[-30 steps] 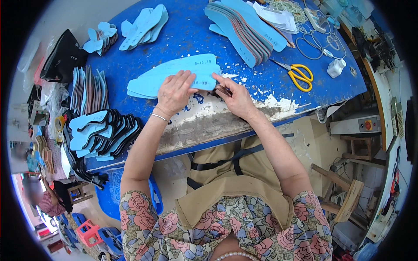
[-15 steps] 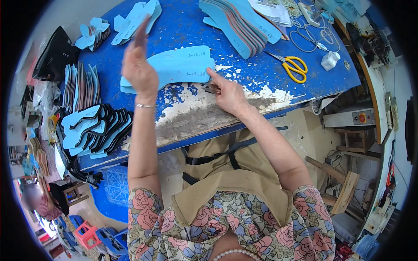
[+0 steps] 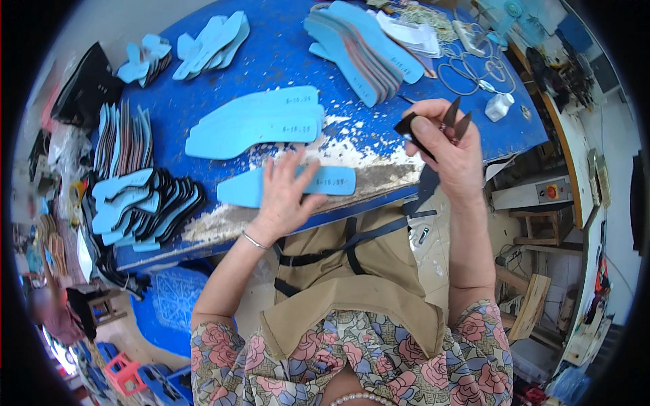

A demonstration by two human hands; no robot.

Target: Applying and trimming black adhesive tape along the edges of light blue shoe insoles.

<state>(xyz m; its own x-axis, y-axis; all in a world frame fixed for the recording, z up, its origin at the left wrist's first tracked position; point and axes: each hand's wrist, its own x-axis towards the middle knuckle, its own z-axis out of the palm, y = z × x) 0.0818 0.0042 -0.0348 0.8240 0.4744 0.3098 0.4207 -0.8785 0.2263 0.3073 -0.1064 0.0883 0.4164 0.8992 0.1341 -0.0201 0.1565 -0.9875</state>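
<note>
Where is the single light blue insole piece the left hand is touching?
In the head view, the single insole lies at the blue table's near edge, under the left hand, below the insole stack.

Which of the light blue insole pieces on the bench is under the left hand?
The single insole lying alone at the worn front edge of the bench. The left hand rests flat on it; the other insoles lie in stacks farther back and to the left.

I'm in a short-sleeved floral top with pink roses, a tan apron with dark straps over it, and a thin silver bangle (image 3: pixel 252 239) at my left wrist.
</note>
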